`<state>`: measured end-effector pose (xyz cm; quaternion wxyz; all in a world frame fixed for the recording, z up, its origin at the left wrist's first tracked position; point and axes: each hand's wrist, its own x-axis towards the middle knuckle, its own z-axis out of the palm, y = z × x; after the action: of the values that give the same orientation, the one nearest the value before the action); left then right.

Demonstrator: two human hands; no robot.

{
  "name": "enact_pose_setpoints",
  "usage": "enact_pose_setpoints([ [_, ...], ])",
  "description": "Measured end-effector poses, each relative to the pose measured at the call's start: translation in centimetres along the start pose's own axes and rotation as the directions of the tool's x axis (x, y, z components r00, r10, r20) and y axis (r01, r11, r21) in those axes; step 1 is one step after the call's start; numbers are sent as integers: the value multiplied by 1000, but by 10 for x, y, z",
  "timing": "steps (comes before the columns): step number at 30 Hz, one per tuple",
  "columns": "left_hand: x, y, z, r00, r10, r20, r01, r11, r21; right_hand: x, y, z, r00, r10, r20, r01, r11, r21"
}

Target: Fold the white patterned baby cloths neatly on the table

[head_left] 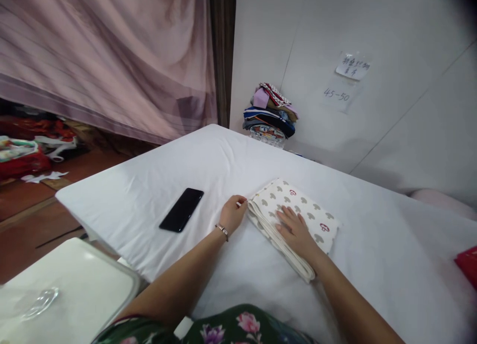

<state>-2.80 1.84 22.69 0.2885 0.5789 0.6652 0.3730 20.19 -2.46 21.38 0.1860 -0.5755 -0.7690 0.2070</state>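
A folded cream cloth (pixel 276 195) with grey mushroom-like prints and a few red motifs lies on the white-covered table (pixel 231 160), its layered edge facing me. My right hand (pixel 296 232) rests flat on top of it, fingers stretched out. At the cloth's left corner, my left hand (pixel 233 215) has thumb and fingers pinched together on the edge. A bracelet (pixel 222 231) circles my left wrist. To the left of that hand lies a black smartphone (pixel 182 210), apart from the cloth.
A stack of folded clothes (pixel 270 113) stands by the wall behind the table. Pink curtains (pixel 149 61) hang at the back left. A white stool-like surface (pixel 67 294) is at the lower left, and a red object (pixel 467 265) sits at the right edge.
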Motion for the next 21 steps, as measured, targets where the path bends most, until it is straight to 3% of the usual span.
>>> enact_pose_setpoints([
  [4,-4,4,-2,998,-27,54,31,996,-81,-6,-16,-5,986,-54,-159,69,994,91],
  [6,-5,6,-3,994,-68,80,78,990,-121,-10,-24,-8,980,-78,-183,93,993,76],
  [12,-4,12,-1,968,-164,192,200,962,-187,-1,-41,-21,995,-97,-12,97,994,45],
  [17,-3,13,3,953,-173,249,261,886,-383,32,-56,-30,992,-124,28,123,992,24],
  [21,-2,7,6,952,-162,260,259,878,-402,63,-64,-22,982,-170,78,171,985,1],
])
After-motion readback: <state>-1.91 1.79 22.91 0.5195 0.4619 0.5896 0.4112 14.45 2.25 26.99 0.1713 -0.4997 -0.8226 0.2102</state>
